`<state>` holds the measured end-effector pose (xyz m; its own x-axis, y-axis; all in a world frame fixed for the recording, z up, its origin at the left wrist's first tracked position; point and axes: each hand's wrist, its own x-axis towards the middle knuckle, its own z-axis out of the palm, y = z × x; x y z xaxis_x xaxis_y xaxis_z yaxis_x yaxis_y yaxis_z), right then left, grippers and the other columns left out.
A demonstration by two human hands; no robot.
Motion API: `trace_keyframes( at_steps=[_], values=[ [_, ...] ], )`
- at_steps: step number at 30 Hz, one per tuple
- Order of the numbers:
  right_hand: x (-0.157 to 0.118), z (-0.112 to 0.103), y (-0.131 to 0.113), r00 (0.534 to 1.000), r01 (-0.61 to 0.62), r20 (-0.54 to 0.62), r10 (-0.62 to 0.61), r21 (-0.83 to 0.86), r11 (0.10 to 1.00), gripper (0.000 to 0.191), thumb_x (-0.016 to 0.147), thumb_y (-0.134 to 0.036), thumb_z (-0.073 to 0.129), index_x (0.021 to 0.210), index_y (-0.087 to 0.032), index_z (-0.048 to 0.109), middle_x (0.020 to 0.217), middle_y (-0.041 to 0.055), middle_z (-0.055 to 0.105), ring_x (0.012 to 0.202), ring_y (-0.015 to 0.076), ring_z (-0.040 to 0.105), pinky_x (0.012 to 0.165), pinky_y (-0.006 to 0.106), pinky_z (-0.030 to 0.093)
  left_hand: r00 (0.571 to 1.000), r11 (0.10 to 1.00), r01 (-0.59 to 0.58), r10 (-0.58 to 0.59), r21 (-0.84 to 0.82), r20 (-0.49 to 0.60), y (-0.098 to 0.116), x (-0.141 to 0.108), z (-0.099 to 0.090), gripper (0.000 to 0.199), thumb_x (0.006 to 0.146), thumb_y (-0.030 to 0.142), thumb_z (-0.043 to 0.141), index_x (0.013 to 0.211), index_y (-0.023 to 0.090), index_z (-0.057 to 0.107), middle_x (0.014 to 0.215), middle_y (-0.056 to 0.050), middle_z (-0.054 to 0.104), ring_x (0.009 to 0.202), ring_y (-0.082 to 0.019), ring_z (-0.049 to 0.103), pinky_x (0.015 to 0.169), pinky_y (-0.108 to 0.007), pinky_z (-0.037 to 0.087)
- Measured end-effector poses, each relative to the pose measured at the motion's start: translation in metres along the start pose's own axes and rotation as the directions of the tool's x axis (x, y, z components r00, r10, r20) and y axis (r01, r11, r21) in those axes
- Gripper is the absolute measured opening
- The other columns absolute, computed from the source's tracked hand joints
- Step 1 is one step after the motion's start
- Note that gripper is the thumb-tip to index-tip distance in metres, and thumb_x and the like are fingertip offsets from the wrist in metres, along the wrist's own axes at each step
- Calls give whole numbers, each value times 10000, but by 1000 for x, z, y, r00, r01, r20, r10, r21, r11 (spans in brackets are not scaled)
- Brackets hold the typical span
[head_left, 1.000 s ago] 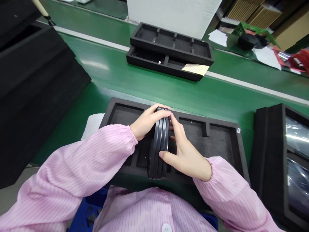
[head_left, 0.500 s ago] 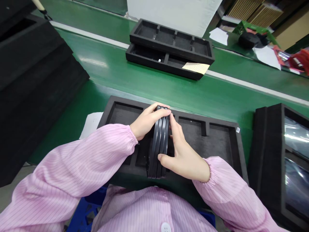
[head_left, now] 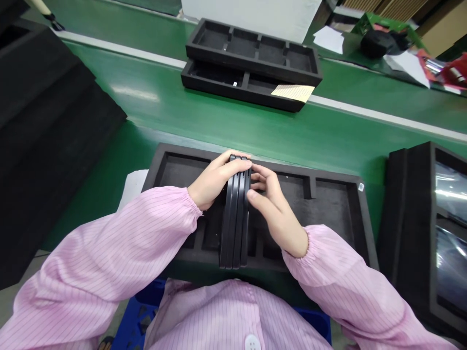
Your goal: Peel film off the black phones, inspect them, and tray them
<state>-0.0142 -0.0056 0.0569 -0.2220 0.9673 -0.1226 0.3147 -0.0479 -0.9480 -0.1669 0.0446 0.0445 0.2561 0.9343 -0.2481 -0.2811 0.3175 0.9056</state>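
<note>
Right hand (head_left: 274, 206) forward, green bench (head_left: 219, 125) beneath

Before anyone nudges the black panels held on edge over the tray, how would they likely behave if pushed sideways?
The black panels would probably tip if left unsupported, since they look thin and stand on edge. They seem stiff: none sags along its length. They may also slide against each other, as their edges look smooth.

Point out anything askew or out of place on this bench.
In the back stack, the upper tray sits offset, leaving part of the lower tray uncovered; a yellowish paper lies across the lower tray's rim. Nothing looks spilled.
</note>
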Motion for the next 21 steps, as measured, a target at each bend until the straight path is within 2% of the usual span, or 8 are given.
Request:
trace_keyframes(
  at_steps=[3, 7, 11, 16, 21],
  values=[
    [2, -1, 0, 999, 41, -36, -40, 41, 998, 571, 836, -463, 592, 1321, -238, 391, 1372, 126, 453, 1301, 267, 440, 1049, 456, 472, 1000, 1000, -1, 2, -8, 19, 1, -1, 0, 231, 776, 327, 723, 965, 208, 664, 943, -4, 673, 950, -192, 649, 860, -319, 491],
    [0, 0, 0, 998, 57, -37, -55, 56, 997, 575, 837, -424, 627, 1326, -247, 381, 1381, 130, 463, 1295, 272, 459, 1023, 473, 497, 1000, 1000, -2, 2, -2, 20, 4, -4, 2, 248, 774, 334, 728, 973, 203, 656, 984, -14, 676, 981, -200, 645, 878, -327, 489],
    [-4, -1, -1, 997, 83, -6, -82, 28, 996, 636, 824, -397, 654, 1363, -249, 351, 1412, 135, 444, 1245, 271, 503, 1024, 506, 499, 999, 1000, 13, -14, 12, 29, 9, -8, 3, 239, 792, 334, 720, 979, 205, 646, 957, -8, 672, 913, -178, 648, 846, -313, 495],
    [-10, -4, -8, 994, 105, 50, -102, -69, 992, 760, 771, -320, 681, 1422, -258, 294, 1468, 144, 397, 1293, 291, 480, 1038, 525, 500, 1000, 999, 1, -2, 46, 31, 14, -12, 3, 236, 791, 349, 719, 967, 210, 648, 904, -10, 665, 862, -182, 643, 811, -318, 505],
    [-14, -5, -11, 993, 117, 41, -113, -108, 987, 763, 764, -267, 658, 1438, -252, 300, 1463, 128, 425, 1302, 280, 494, 1073, 527, 487, 999, 997, -17, 15, 73, 35, 15, -15, 3, 228, 801, 369, 729, 962, 222, 661, 927, -9, 662, 860, -177, 631, 817, -317, 498]
  ],
)
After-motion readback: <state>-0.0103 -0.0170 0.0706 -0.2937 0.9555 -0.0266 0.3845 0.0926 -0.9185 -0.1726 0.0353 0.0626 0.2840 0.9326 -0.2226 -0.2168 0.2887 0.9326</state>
